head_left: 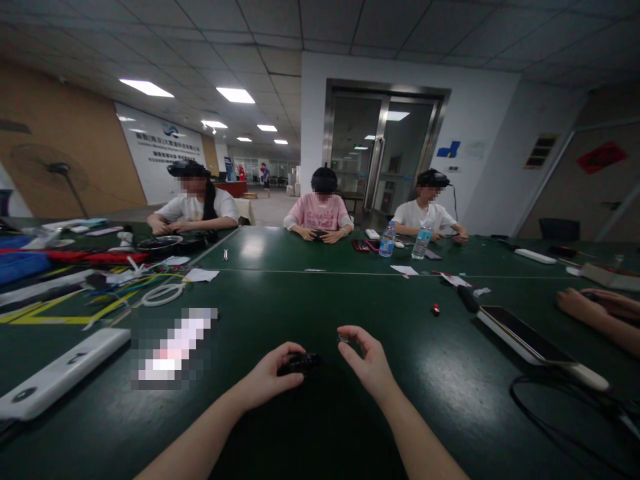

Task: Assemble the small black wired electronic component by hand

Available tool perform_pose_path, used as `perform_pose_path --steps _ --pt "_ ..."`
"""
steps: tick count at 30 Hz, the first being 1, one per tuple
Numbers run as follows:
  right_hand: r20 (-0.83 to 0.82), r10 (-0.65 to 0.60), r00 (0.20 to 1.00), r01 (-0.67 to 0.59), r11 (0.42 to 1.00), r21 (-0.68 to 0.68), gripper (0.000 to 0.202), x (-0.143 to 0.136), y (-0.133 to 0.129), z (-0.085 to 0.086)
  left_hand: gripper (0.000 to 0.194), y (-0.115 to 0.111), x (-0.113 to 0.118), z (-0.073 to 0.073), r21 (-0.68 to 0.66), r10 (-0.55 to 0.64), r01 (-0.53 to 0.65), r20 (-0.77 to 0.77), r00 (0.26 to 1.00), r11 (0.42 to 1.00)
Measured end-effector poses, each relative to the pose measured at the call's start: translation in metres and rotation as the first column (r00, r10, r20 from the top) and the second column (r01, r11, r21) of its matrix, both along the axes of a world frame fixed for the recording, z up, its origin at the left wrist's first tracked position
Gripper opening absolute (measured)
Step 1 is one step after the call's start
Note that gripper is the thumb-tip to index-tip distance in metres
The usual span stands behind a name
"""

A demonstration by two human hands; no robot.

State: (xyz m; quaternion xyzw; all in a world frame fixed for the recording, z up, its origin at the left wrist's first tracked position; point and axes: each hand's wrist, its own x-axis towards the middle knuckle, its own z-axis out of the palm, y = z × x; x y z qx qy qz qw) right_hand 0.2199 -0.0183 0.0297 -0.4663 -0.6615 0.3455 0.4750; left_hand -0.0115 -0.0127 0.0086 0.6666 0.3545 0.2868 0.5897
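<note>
Near the front middle of the dark green table [320, 307], my left hand [273, 377] is wrapped round a small black object [301, 363], whose kind is hard to tell. Just to the right, my right hand [365, 360] pinches a tiny greyish piece [343, 339] between thumb and forefinger. The two hands are apart, with a strip of bare table between them. The tiny piece does not touch the black object.
A white bar-shaped device [65, 370] and a pixelated item [175, 347] lie left. Cables [163, 294] are behind them. At right are a phone [525, 335] on a white device, a small red item [436, 309] and another person's hand [580, 303]. Three people sit opposite near bottles [423, 241].
</note>
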Motion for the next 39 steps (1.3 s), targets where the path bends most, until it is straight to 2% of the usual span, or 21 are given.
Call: perform_pose_path --steps 8,19,26,34,39 --pt "-0.029 0.008 1.000 -0.007 1.000 0.009 0.024 0.0023 0.0006 -0.0013 0.039 0.0016 -0.0027 -0.0037 -0.011 -0.010 0.010 0.022 1.000 1.000" --pt "-0.068 -0.007 0.998 0.007 1.000 0.001 0.022 0.0042 0.0016 -0.0024 0.039 -0.0003 0.0000 0.0030 -0.009 -0.002 0.002 0.012 1.000 1.000" --pt "-0.050 -0.018 0.999 0.019 1.000 0.021 0.022 0.0030 0.0008 -0.0006 0.038 0.0014 -0.0005 -0.0009 -0.007 -0.002 0.002 0.032 1.000 1.000" --pt "-0.048 -0.010 0.999 0.011 1.000 0.021 0.025 0.0036 0.0051 -0.0084 0.039 -0.0008 0.0009 0.0027 -0.016 0.001 -0.001 0.031 1.000 1.000" --pt "-0.025 -0.003 1.000 0.004 1.000 0.011 0.024 0.0032 0.0051 -0.0073 0.039 -0.0004 -0.0001 0.0011 -0.017 -0.006 0.006 0.031 1.000 1.000"
